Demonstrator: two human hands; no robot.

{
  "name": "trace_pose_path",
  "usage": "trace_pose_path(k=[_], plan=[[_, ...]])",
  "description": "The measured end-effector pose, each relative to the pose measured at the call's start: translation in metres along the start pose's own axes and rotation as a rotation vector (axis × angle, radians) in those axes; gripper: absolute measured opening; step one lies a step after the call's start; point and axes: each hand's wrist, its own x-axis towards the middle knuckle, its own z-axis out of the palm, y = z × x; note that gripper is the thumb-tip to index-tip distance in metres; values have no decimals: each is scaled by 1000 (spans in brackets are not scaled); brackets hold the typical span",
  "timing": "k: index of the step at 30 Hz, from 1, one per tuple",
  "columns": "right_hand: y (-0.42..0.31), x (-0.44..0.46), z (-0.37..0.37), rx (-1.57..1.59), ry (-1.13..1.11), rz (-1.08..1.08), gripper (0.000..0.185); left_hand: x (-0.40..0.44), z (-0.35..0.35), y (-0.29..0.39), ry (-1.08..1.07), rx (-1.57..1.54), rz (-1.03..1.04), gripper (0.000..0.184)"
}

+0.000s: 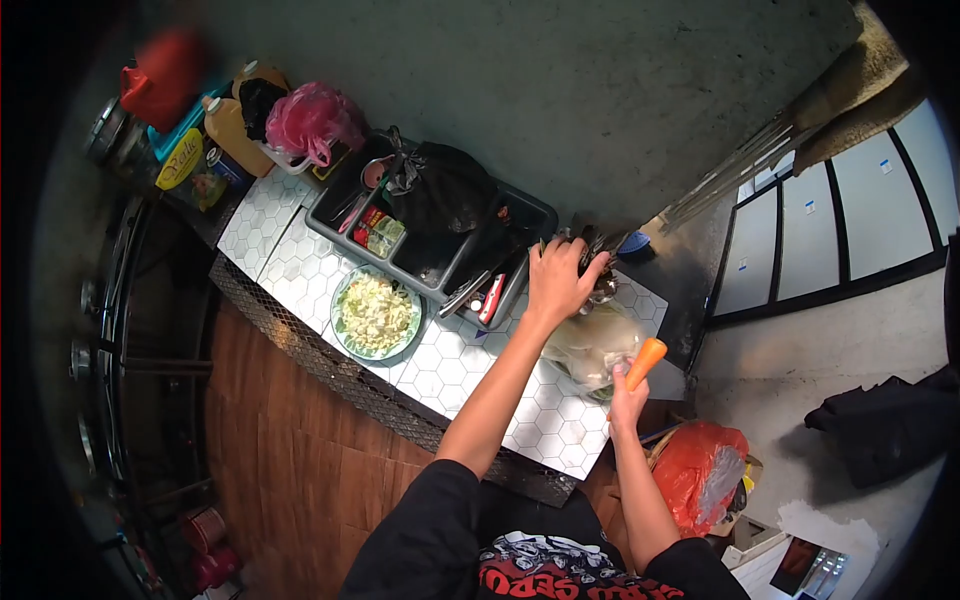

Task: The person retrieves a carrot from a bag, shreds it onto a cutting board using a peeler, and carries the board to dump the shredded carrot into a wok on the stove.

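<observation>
My right hand (627,398) is closed around an orange carrot (645,362), which points up and away from me above the tiled counter's right end. My left hand (562,280) reaches over a cluster of dark, shiny utensils (604,283) beside the grey organizer tray; its thumb and fingers are apart, and its fingertips are partly hidden. Between my hands lies a clear plastic bag (590,345) with pale contents that I cannot make out. To the left, a green-rimmed plate (343,338) holds chopped pale green and white vegetables (378,312).
The grey organizer tray (428,285) holds a black plastic bag (445,187), packets and a red-and-white item. Jugs (228,130) and a pink bag (312,118) stand at the far left. A red bag (697,470) sits low at right. The white hexagon-patterned counter (545,432) ends near my right arm.
</observation>
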Motion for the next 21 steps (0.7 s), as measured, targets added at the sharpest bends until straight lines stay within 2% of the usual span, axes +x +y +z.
trace_pose_path(k=[1, 3, 4, 5, 9, 11, 13, 15, 21], plan=[[-4, 3, 2, 41, 69, -87, 41, -5, -3, 0, 0, -1, -2, 43], [-13, 4, 6, 59, 47, -80, 42, -16, -8, 0, 28, -69, -23, 39], [-17, 1, 8, 50, 24, -63, 45, -24, -5, -1, 117, -21, 40, 38], [-19, -1, 10, 40, 1, -46, 48, -34, -1, -1, 111, -21, 40, 38], [-12, -3, 16, 42, 3, -54, 48, -63, -4, 10, 148, -83, 45, 48], [-11, -6, 15, 17, 6, -59, 48, -72, -6, 18, 137, -355, -187, 54], [-11, -8, 12, 8, 15, -63, 47, -77, -4, 17, 121, -343, -182, 57], [-13, -9, 9, 2, 26, -70, 46, -83, -1, 12, 132, -155, -39, 56], [3, -5, 2, -11, 169, -118, 37, -83, -3, 7, 88, -105, -59, 57]])
